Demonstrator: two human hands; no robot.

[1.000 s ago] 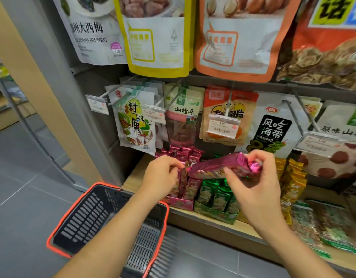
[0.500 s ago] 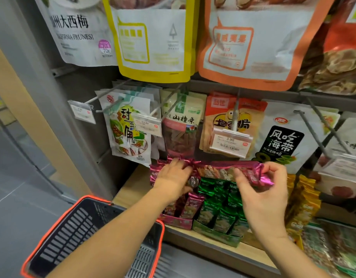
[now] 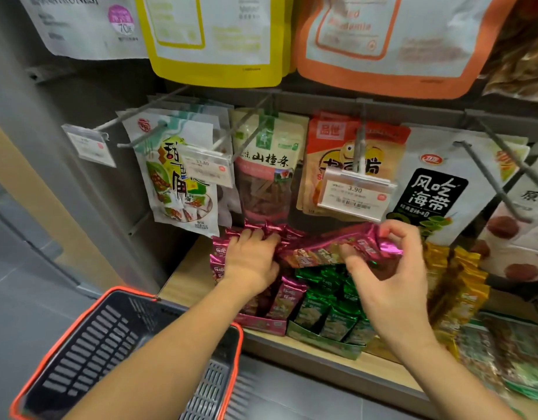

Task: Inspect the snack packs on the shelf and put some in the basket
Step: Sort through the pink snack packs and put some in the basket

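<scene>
Magenta snack pack (image 3: pixel 337 248) lying roughly level, long axis left-right, right hand (image 3: pixel 386 268) pinching its right end, left hand (image 3: pixel 251 259) curled down among boxed magenta packs (image 3: pixel 287 298), grip unclear

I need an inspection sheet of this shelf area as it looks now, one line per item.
Surface: wooden shelf, display boxes standing on it.
Job's things: purple snack packs in their box; green snack packs beside them; one purple pack lifted; basket, no packs visible inside.
Clutter: yellow packs, hanging pouches, price tag.
Grippers: left hand on the purple packs; right hand pinching the lifted pack.
Cables: nothing seen.
Surroundings: grey floor.
</scene>
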